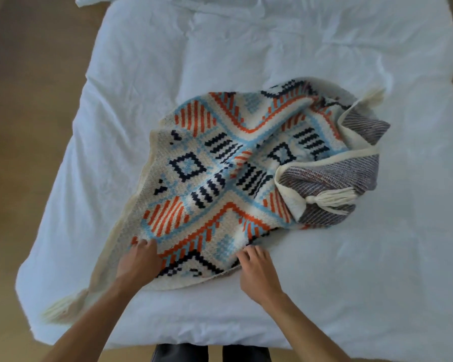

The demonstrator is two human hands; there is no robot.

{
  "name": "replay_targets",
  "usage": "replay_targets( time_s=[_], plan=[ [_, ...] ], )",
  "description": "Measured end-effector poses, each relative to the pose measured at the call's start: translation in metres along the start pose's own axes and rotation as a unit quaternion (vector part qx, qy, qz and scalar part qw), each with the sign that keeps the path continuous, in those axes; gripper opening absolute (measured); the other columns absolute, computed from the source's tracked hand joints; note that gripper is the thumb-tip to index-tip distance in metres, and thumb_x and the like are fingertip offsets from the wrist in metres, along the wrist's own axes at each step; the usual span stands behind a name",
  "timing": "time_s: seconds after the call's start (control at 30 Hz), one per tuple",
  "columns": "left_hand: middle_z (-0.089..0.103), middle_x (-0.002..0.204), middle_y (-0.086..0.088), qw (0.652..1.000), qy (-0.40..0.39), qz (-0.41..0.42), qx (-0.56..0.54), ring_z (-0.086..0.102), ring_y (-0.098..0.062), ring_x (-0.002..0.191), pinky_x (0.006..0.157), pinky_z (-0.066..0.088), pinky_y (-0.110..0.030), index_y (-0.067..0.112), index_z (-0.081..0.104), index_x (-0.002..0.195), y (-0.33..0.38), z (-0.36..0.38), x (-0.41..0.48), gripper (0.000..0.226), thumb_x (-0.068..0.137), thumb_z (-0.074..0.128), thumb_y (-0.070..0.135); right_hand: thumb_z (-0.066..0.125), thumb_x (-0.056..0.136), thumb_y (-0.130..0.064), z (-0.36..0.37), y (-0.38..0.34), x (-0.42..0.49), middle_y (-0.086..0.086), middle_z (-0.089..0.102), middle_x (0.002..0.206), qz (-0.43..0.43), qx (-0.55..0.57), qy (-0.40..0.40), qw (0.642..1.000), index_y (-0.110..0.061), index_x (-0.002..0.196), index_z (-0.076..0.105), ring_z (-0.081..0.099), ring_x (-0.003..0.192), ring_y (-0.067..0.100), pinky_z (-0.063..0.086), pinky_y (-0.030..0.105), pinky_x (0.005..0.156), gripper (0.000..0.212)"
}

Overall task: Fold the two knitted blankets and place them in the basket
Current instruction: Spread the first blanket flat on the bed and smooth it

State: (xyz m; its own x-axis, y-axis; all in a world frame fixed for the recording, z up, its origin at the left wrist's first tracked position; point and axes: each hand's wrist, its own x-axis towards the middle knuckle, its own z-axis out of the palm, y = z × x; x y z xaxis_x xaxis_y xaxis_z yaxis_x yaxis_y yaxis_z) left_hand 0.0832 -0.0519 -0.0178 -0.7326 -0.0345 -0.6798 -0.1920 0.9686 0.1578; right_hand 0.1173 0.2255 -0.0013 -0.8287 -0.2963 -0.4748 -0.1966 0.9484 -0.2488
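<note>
A knitted blanket (236, 163) with orange, light-blue and navy geometric patterns lies rumpled on the white bed (324, 61). Its right side is turned over, showing a grey striped underside and a cream tassel (330, 199). Another cream tassel (60, 307) hangs at the blanket's near-left corner. My left hand (139, 262) grips the blanket's near edge on the left. My right hand (256, 270) pinches the same near edge further right. A second blanket and a basket are not in view.
The bed is covered by a wrinkled white duvet, with its near edge (220, 340) just in front of me. Brown floor (24, 126) runs along the left side. A white pillow edge (94, 0) shows at the far top left.
</note>
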Motion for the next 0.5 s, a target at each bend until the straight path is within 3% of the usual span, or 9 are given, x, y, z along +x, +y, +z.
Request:
replay_targets(
  time_s=[0.07, 0.2, 0.33, 0.4, 0.5],
  plan=[
    [0.049, 0.087, -0.003, 0.999, -0.019, 0.036, -0.005, 0.048, -0.018, 0.071, 0.059, 0.042, -0.029, 0.011, 0.048, 0.097, 0.039, 0.003, 0.004, 0.015, 0.096, 0.038, 0.021, 0.047, 0.084, -0.004, -0.011, 0.028, -0.001, 0.008, 0.052, 0.118, 0.026, -0.014, 0.005, 1.000, -0.011, 0.121, 0.052, 0.046, 0.109, 0.028, 0.036, 0.035, 0.096, 0.038],
    [0.052, 0.087, -0.004, 0.993, -0.047, 0.100, -0.039, 0.047, -0.018, 0.069, 0.060, 0.040, -0.030, 0.013, 0.047, 0.090, 0.109, 0.013, 0.004, 0.017, 0.098, 0.034, 0.021, 0.054, 0.082, -0.003, -0.025, 0.078, 0.001, 0.008, 0.053, 0.122, 0.068, -0.011, 0.035, 0.997, -0.009, 0.124, 0.052, 0.048, 0.114, 0.028, 0.042, 0.036, 0.092, 0.042],
    [0.050, 0.084, -0.005, 0.986, -0.054, 0.143, -0.073, 0.048, -0.020, 0.068, 0.063, 0.044, -0.035, 0.015, 0.043, 0.081, 0.166, 0.031, -0.002, 0.022, 0.099, 0.032, 0.023, 0.058, 0.075, 0.001, -0.030, 0.116, 0.009, 0.013, 0.057, 0.111, 0.070, -0.016, 0.034, 0.997, -0.003, 0.113, 0.057, 0.052, 0.108, 0.032, 0.045, 0.037, 0.088, 0.038],
    [0.051, 0.096, -0.006, 0.985, -0.041, 0.157, -0.060, 0.051, -0.022, 0.078, 0.066, 0.043, -0.034, 0.016, 0.046, 0.095, 0.192, 0.041, -0.006, 0.020, 0.100, 0.031, 0.028, 0.063, 0.067, 0.002, -0.033, 0.133, 0.015, 0.016, 0.059, 0.100, 0.095, -0.043, 0.062, 0.993, -0.001, 0.100, 0.060, 0.055, 0.101, 0.036, 0.046, 0.043, 0.093, 0.033],
    [0.044, 0.122, -0.005, 0.987, 0.011, 0.163, -0.001, 0.047, -0.024, 0.110, 0.083, 0.044, -0.035, 0.015, 0.041, 0.125, 0.228, 0.059, -0.008, 0.034, 0.097, 0.036, 0.035, 0.065, 0.063, -0.005, -0.043, 0.158, 0.023, 0.019, 0.059, 0.107, 0.119, -0.088, 0.089, 0.985, 0.000, 0.102, 0.058, 0.051, 0.110, 0.037, 0.041, 0.049, 0.097, 0.040]
  ],
)
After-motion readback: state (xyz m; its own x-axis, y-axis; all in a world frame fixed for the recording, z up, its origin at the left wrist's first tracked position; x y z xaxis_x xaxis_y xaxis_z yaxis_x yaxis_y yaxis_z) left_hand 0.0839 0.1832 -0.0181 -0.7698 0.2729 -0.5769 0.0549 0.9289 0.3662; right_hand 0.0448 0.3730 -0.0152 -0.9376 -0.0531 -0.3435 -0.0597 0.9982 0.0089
